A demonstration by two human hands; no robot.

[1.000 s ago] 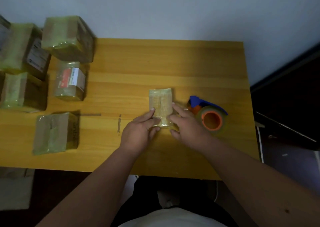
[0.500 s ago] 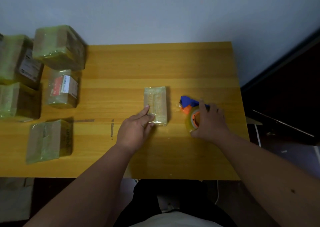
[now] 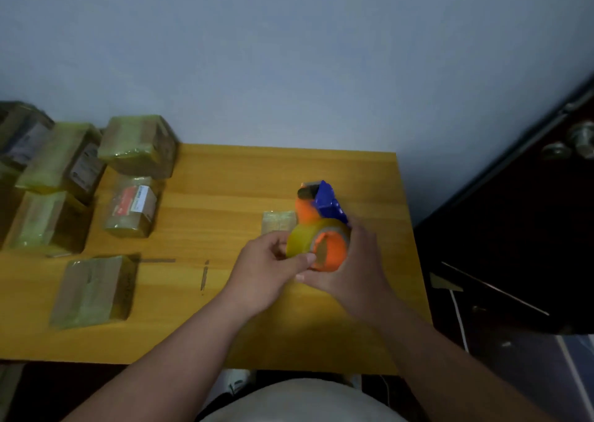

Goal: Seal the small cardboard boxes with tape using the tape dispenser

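The orange and blue tape dispenser [image 3: 321,222] with its yellowish roll is lifted off the table, held over the near end of a small taped cardboard box [image 3: 278,220]. My right hand [image 3: 350,270] grips the dispenser from the right and below. My left hand [image 3: 266,267] pinches at the roll's left edge with thumb and fingers. Only the far part of the box shows behind the roll and my left hand.
Several tape-wrapped boxes stand along the left of the wooden table [image 3: 225,177]: a flat one [image 3: 93,289] near the front, one with a red label [image 3: 133,209], larger ones [image 3: 138,145] behind. A dark door [image 3: 530,212] stands at the right.
My right hand has picked the dispenser up from the table and brought it left over the box. My left hand left the box and came to the tape roll.
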